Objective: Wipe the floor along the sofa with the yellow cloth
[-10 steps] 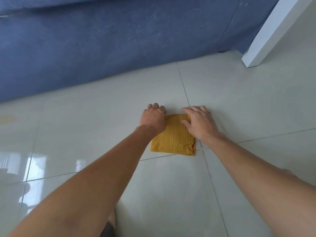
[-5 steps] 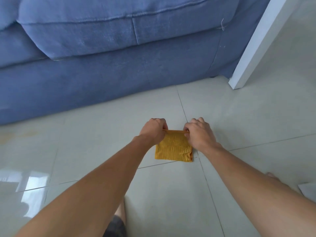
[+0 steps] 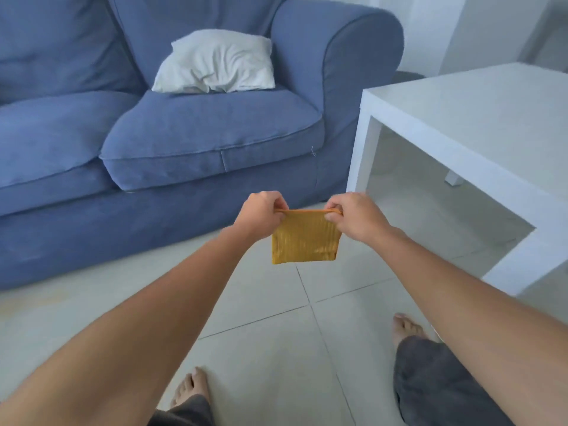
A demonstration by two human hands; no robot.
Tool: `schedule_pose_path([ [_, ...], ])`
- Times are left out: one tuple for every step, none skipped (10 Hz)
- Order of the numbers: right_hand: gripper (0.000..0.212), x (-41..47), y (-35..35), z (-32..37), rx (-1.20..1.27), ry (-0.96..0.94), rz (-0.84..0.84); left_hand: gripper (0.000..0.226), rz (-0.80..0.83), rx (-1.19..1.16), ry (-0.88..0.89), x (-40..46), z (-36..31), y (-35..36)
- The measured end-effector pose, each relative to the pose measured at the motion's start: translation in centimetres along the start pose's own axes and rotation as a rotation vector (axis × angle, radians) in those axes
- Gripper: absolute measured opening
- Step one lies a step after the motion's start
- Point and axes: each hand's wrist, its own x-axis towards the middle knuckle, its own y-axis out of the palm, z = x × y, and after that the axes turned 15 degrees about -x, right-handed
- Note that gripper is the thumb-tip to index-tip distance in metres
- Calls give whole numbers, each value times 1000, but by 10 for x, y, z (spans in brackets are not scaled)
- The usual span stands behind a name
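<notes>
The folded yellow cloth (image 3: 304, 239) hangs in the air above the pale tiled floor (image 3: 270, 333), a short way in front of the blue sofa (image 3: 184, 139). My left hand (image 3: 261, 215) pinches its top left corner and my right hand (image 3: 356, 216) pinches its top right corner. The cloth's top edge is stretched flat between both fists and the rest droops down as a small square.
A white low table (image 3: 461, 118) stands at the right, its near leg close to the sofa's arm. A white pillow (image 3: 215, 63) lies on the sofa seat. My bare feet (image 3: 190, 385) and dark trouser legs show at the bottom.
Both hands gripped the cloth's far edge on the floor and lifted it clear. The view has risen, so the whole sofa and the table now show.
</notes>
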Motion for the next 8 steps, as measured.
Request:
schedule_pose_path([
  [5,-13,-62,-24,37,1,-58,13,23,-85,114,4,-57,-12],
  [8,-33,-117,-55,59,42,-115,11,64,-192,213,4,-114,-15],
  [5,-58,-163,-93,139,116,-171,10,162,-364,276,5,-168,-5],
  [4,-86,-196,-136,282,213,-222,20,277,-515,323,12,-217,16],
  [2,-110,-218,-178,442,302,-246,24,385,-582,317,25,-258,46],
  [8,-117,-234,-218,556,435,-218,26,497,-667,255,45,-292,81],
  [24,-102,-248,-250,572,605,-291,27,439,-747,168,73,-327,118],
  [30,-84,-251,-261,473,802,-533,42,202,-581,124,93,-349,151],
])
